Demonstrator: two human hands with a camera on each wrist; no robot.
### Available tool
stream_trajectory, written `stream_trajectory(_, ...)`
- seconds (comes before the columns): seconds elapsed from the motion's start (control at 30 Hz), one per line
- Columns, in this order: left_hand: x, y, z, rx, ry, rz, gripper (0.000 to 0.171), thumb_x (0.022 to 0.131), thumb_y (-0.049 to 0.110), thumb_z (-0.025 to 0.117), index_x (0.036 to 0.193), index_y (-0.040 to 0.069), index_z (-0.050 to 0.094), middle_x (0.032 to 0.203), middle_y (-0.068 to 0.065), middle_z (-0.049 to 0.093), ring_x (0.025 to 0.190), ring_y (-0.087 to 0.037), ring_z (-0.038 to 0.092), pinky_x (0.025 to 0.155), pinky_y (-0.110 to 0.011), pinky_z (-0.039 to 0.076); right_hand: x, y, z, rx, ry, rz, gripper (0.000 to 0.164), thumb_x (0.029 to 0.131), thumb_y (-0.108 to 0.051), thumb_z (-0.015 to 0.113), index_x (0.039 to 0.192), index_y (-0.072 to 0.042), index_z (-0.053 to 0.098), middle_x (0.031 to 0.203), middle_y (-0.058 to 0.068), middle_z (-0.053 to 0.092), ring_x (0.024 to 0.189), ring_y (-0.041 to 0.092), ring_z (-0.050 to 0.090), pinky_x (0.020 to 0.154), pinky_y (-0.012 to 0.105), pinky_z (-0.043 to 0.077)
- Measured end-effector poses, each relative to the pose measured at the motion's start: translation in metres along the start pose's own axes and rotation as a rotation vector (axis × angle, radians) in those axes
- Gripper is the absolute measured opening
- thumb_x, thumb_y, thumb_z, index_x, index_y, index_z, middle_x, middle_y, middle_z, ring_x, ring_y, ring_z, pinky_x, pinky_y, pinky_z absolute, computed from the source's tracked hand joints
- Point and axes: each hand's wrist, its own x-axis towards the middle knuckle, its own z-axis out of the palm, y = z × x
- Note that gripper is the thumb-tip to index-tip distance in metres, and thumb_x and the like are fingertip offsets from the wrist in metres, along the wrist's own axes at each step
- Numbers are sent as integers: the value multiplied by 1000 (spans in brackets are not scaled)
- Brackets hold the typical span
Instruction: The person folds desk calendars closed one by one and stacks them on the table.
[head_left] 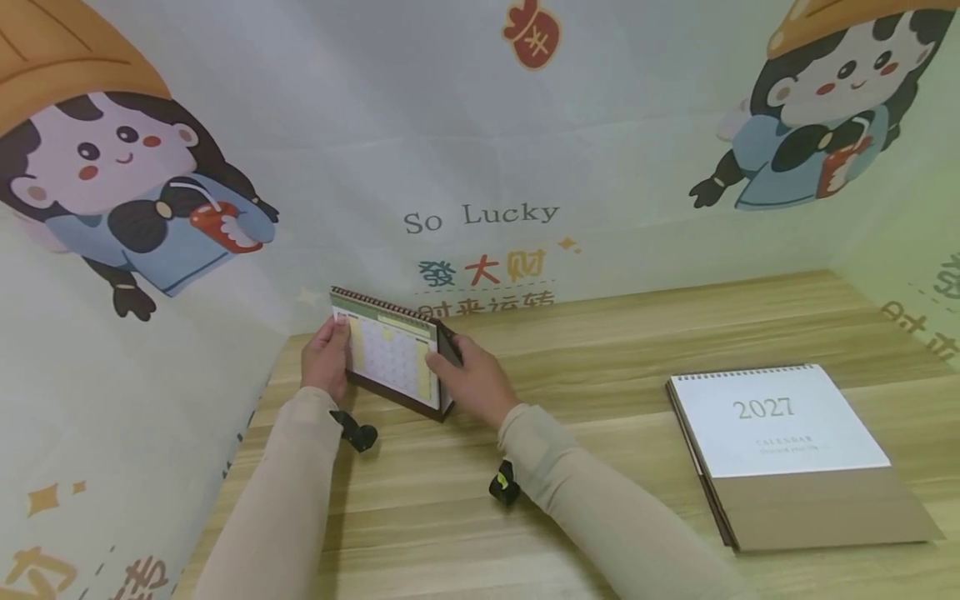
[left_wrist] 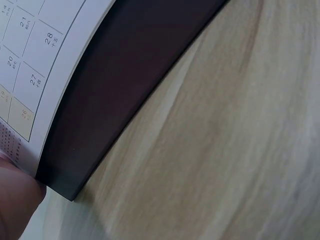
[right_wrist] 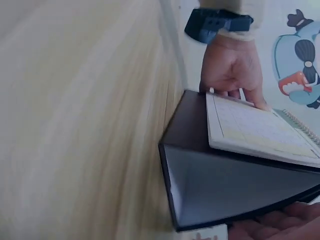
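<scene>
A spiral-bound desk calendar (head_left: pixel 393 354) with a dark tent-shaped stand is upright at the back left of the table, a month page facing me. My left hand (head_left: pixel 324 358) grips its left side, thumb on the front. On the right side, my right hand (head_left: pixel 480 379) pinches it, the thumb at the page's edge and the fingers behind. The right wrist view shows the stand's hollow end (right_wrist: pixel 240 185) between its two panels. Close up in the left wrist view are the dated page (left_wrist: pixel 30 65) and the dark lower strip (left_wrist: pixel 115 75).
To the right, a second calendar (head_left: pixel 802 425) marked 2027 lies on the wood-grain table (head_left: pixel 585 375), its brown base toward me. Printed cloth walls (head_left: pixel 360 125) with cartoon figures enclose the back and sides. Dark devices (head_left: pixel 504 483) are strapped at both wrists.
</scene>
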Motion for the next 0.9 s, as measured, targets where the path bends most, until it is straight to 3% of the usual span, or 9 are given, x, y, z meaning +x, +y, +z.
stream_trajectory(0.1, 0, 0, 0, 1, -2, -12, 49, 101, 34, 57, 144, 12, 52, 154, 0, 42, 142, -12, 30, 116, -27, 21, 1, 0, 0, 77, -54, 4, 60, 99, -52, 52, 143, -12, 49, 111, 8, 64, 88, 20, 58, 75, 37, 49)
stream_trajectory(0.27, 0, -1, -2, -13, 5, -12, 49, 101, 31, 57, 145, 10, 51, 155, 0, 40, 138, -12, 34, 113, -26, 27, 11, -9, 2, 285, -122, 17, 54, 100, -54, 49, 133, -12, 55, 119, 6, 59, 104, 19, 54, 93, 39, 43)
stream_trajectory(0.4, 2, -1, -2, -10, 1, 12, 50, 101, 31, 58, 145, 8, 50, 155, -1, 39, 138, -11, 34, 112, -24, 29, 21, -23, 4, 390, -126, 107, 69, 99, -61, 44, 141, -7, 49, 139, 8, 52, 127, 22, 48, 111, 41, 33)
stream_trajectory(0.5, 2, -2, -2, -13, -12, 15, 51, 101, 32, 58, 145, 8, 50, 156, -1, 38, 142, -11, 31, 114, -25, 27, 25, -33, 8, 408, -90, 210, 81, 97, -64, 46, 149, -3, 40, 149, 12, 44, 136, 27, 40, 114, 44, 28)
stream_trajectory(0.67, 1, -2, -2, -7, -6, 26, 50, 101, 31, 57, 144, 8, 51, 155, -1, 39, 141, -11, 32, 113, -25, 27, 29, -39, 16, 513, -37, 284, 72, 95, -57, 55, 148, -10, 43, 145, 7, 48, 131, 26, 44, 112, 44, 31)
stream_trajectory(0.73, 0, -2, -1, 2, -6, 29, 49, 101, 31, 57, 144, 9, 51, 155, 0, 40, 142, -10, 31, 113, -24, 26, 31, -38, 17, 580, -27, 287, 63, 95, -51, 57, 143, -11, 48, 136, 5, 54, 122, 23, 50, 109, 41, 34)
stream_trajectory(0.9, -2, -1, 0, 15, -6, 29, 48, 102, 32, 56, 145, 11, 50, 155, 0, 40, 143, -11, 31, 114, -25, 26, 34, -38, 19, 718, -20, 313, 51, 94, -40, 61, 129, -5, 56, 118, 4, 64, 102, 19, 60, 99, 35, 43)
